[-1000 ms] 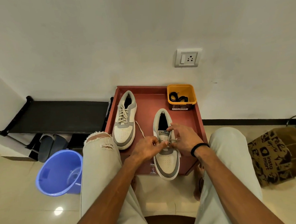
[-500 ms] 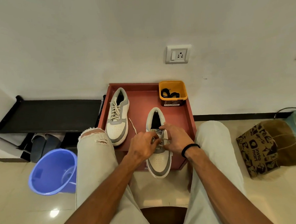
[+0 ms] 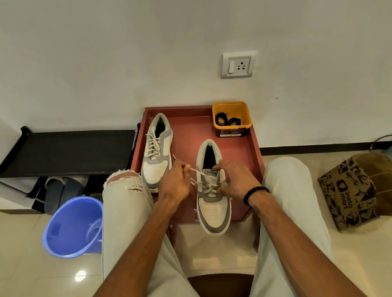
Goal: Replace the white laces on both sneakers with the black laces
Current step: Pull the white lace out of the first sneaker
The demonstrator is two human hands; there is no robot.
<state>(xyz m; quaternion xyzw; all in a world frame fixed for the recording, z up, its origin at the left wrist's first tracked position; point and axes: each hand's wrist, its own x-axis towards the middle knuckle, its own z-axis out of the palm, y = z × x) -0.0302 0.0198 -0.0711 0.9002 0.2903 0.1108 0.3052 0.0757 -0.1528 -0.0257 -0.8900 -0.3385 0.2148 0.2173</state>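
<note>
near sneaker half-unlaced, white lace pulled aside; far sneaker laced; black laces coiled in tub.

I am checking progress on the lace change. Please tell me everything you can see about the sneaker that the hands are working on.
The near sneaker is white with grey panels and a dark inside. It lies flat, heel toward the wall, toe past the red tray's front edge. Its white lace is partly loosened. The left hand pinches one lace end, pulled out sideways; the right hand holds the sneaker's side at the lacing.

Frame centre: left hand is pinching white lace taut; right hand is gripping the near sneaker on red tray.
</note>
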